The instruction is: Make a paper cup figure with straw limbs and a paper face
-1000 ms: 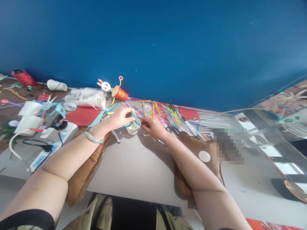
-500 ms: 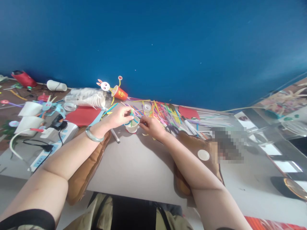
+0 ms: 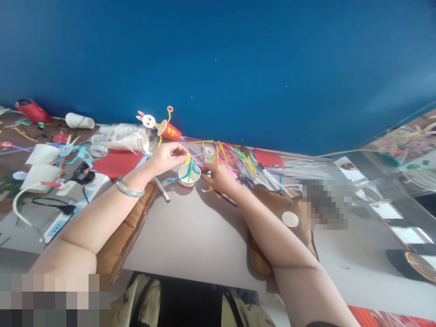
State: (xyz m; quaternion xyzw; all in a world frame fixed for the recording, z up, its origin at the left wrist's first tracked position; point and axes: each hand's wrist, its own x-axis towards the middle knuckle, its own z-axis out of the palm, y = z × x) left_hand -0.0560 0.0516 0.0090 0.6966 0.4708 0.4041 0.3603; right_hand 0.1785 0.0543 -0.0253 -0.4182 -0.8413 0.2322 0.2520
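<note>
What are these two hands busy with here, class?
The left hand and right hand are on either side of a small paper cup standing on the table. Green and blue strips rise from inside the cup. The left hand's fingers are pinched close above its rim; the right hand is at its other side. Behind lies a pile of colourful strips.

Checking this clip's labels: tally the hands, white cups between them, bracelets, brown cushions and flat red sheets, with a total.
Left hand and right hand: 2
White cup between them: 1
Bracelet: 1
Brown cushions: 2
Flat red sheets: 2
Total: 8
</note>
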